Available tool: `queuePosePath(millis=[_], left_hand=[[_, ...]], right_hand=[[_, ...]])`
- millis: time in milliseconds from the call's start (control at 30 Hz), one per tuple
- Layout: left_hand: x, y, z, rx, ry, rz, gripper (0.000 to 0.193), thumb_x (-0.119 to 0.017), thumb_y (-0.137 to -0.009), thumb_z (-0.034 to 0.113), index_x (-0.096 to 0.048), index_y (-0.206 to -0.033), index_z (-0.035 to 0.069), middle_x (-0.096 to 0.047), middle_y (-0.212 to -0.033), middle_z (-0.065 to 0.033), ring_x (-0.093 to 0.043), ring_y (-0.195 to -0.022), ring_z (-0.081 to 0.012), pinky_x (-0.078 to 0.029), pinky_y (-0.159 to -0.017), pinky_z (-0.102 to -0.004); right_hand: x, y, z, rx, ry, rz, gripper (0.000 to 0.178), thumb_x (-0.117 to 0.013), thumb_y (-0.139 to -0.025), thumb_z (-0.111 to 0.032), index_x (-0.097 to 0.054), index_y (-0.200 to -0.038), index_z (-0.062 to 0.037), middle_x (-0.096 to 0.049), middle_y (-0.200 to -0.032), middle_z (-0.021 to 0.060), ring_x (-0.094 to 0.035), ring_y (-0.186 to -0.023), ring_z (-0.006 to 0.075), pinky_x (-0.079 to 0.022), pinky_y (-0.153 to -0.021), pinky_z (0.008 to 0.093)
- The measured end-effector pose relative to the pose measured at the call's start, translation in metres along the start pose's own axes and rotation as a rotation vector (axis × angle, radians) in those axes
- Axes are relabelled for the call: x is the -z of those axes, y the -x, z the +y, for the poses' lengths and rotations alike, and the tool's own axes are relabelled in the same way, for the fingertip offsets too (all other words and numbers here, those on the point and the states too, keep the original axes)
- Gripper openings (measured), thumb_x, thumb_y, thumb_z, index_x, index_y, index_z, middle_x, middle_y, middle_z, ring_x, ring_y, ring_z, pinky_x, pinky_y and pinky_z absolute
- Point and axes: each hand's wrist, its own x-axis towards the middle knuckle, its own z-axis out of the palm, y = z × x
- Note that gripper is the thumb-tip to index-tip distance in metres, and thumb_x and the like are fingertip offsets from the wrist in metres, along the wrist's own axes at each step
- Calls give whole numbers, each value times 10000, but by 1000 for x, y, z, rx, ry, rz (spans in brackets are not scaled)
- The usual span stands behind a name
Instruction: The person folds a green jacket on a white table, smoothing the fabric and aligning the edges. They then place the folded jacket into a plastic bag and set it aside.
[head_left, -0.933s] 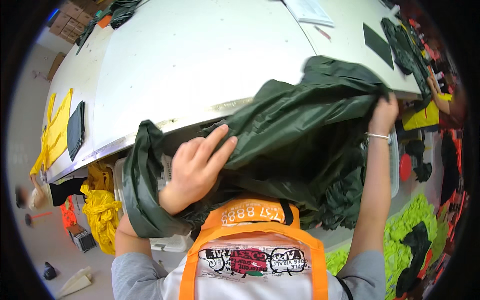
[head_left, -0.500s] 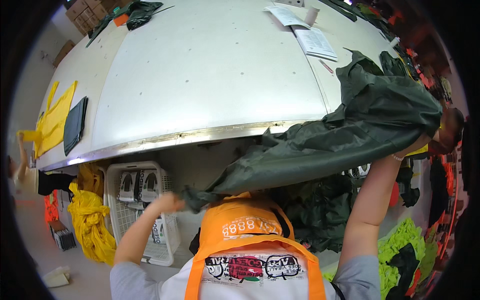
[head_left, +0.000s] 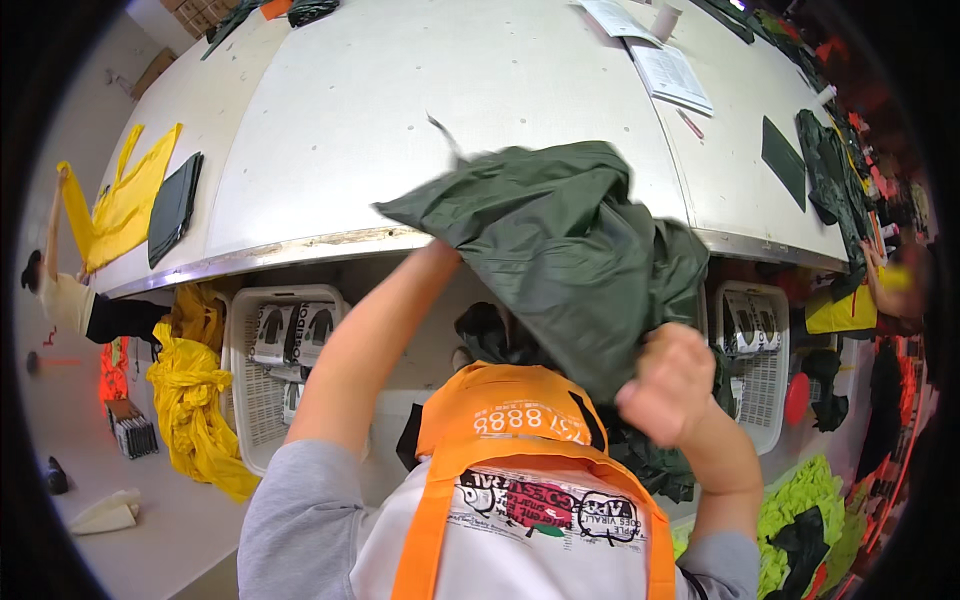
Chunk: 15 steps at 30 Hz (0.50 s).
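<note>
Dark green garment was held up over the near edge of the white work table, bunched and hanging in folds. Right hand was closed in a fist on its lower hem, below table level. Left hand was buried under the cloth at the table edge; its grip could not be seen, forearm only in view.

The raised cloth blocked the table's edge and part of the white basket at right. Under the table at left stood another white plastic basket holding packaged items, with a heap of yellow fabric just beside it. On the tabletop: a yellow garment and a dark flat piece far left, papers far right, and a dark green cut piece nearby. Another person stood at the far left end.
</note>
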Motion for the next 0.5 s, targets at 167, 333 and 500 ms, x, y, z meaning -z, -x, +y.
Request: queuePosePath(millis=[167,333,500], left_hand=[[64,11,-4,-144,95,451,203,-699,-775,116,-632,-928,1,-666,-877,-61,-646,-772,-176,-530,-650,-300],[36,10,63,-679,-598,380,202,-719,-610,71,-638,-793,38,-646,-828,-114,-621,-781,-347,-494,-722,-402],[35,12,81,-631,-680,579,266,-702,-633,17,-646,-893,29,-656,-884,-129,-627,-833,-335,-494,-754,-373]], right_hand=[[-4,70,-12,-723,-330,-622,415,-740,-709,-178,-584,-1047,4,-619,-847,146,-598,-766,355,-488,-726,405],[15,-28,34,-509,-89,-74,706,-818,-650,-309,-518,-1217,-17,-552,-1169,142,-556,-1015,312,-473,-838,390],[-27,-39,42,-369,19,-134,538,-563,-646,73,-585,-1163,-76,-617,-1077,142,-641,-851,284,-539,-687,339]])
